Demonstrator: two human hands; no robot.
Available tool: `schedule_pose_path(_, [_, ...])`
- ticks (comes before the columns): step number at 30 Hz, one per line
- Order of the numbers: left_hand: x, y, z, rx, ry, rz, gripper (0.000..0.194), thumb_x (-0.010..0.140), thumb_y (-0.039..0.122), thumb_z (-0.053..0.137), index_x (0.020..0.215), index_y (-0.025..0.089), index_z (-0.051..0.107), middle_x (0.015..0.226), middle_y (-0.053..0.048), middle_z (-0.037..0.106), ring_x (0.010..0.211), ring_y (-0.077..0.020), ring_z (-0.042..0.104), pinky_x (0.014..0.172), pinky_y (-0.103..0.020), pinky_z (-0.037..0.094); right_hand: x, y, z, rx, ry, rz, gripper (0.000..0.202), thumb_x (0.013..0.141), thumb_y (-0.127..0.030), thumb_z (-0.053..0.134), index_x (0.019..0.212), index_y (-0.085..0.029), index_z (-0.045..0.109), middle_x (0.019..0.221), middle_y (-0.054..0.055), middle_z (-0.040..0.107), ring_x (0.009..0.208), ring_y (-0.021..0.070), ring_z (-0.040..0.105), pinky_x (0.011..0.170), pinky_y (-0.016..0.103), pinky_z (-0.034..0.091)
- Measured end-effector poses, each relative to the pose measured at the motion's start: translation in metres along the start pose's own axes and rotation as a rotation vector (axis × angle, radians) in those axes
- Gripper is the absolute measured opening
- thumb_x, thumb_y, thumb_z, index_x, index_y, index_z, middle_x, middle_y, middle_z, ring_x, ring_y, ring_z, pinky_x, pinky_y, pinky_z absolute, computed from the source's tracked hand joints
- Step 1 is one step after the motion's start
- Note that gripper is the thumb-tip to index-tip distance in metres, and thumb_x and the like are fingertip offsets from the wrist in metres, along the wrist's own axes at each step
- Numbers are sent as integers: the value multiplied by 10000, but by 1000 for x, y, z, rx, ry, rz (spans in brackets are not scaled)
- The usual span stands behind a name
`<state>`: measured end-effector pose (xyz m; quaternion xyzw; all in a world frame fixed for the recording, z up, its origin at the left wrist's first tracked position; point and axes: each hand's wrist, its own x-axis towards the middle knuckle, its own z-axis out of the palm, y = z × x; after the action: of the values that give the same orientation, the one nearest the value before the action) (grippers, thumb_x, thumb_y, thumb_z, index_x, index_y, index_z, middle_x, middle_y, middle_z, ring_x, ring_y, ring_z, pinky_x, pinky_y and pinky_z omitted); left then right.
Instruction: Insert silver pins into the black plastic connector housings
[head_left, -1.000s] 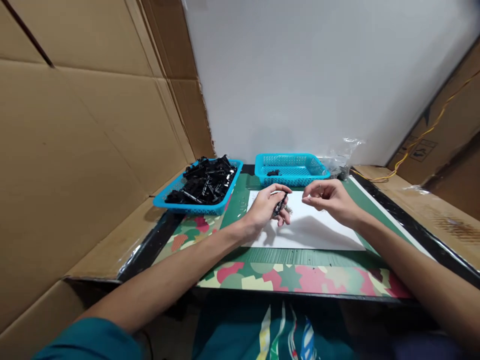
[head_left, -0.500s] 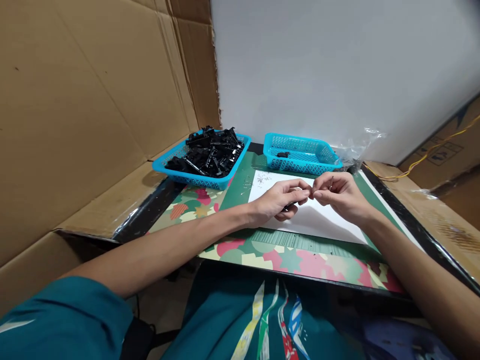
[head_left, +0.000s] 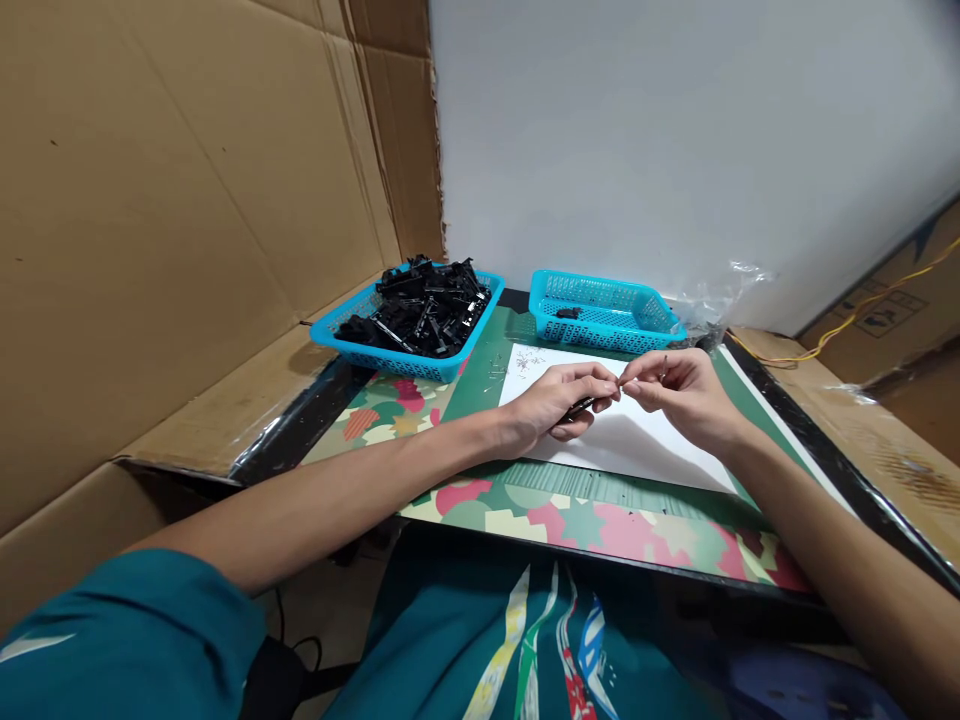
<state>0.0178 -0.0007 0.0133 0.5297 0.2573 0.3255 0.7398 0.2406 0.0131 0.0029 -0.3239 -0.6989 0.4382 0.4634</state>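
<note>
My left hand (head_left: 566, 400) is closed around a small black plastic part (head_left: 577, 409), mostly hidden by the fingers. Thumb and forefinger of my right hand (head_left: 671, 390) are pinched together at the left fingertips; whatever they hold is too small to make out. Both hands meet above a white sheet of paper (head_left: 637, 440). Tiny thin metal pieces (head_left: 527, 359) lie scattered on the sheet's far left corner, with a few more on the green mat (head_left: 472, 385) beside it.
A blue basket (head_left: 420, 364) heaped with black plastic parts (head_left: 431, 305) stands at the back left. Another blue basket (head_left: 607, 335) at the back right holds a small black part (head_left: 568, 313). Clear plastic wrap (head_left: 720, 295) lies beside it. Cardboard (head_left: 262, 150) walls the left side.
The hands stay together over the paper with small finger shifts. More of the black part shows under my left fingers. The whole view has shifted slightly.
</note>
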Motion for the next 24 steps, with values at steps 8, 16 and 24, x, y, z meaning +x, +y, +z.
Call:
schedule_pose_path(8, [1, -4, -4, 39, -45, 14, 200, 986, 343, 643, 939, 158, 586, 832, 31, 495, 459, 2, 338, 400, -184, 175, 0, -6, 4, 21, -43, -6, 159, 848, -358, 870, 845, -212, 805, 602, -18, 609, 522, 94, 429, 488, 260, 294])
schedule_pose_path(16, [6, -15, -7, -12, -17, 78, 232, 944, 366, 714, 1004, 166, 613, 823, 42, 471, 476, -6, 325, 391, -167, 175, 2, -9, 7, 19, -57, -22, 168, 867, -361, 850, 851, -205, 792, 629, -19, 620, 525, 90, 423, 496, 261, 299])
schedule_pose_path(24, [7, -16, -6, 34, 7, 135, 265, 945, 397, 711, 920, 163, 589, 838, 30, 509, 471, -8, 351, 385, -168, 195, 3, -6, 4, -70, -31, -14, 225, 885, -421, 829, 860, -205, 772, 571, -56, 454, 528, 98, 338, 505, 286, 221])
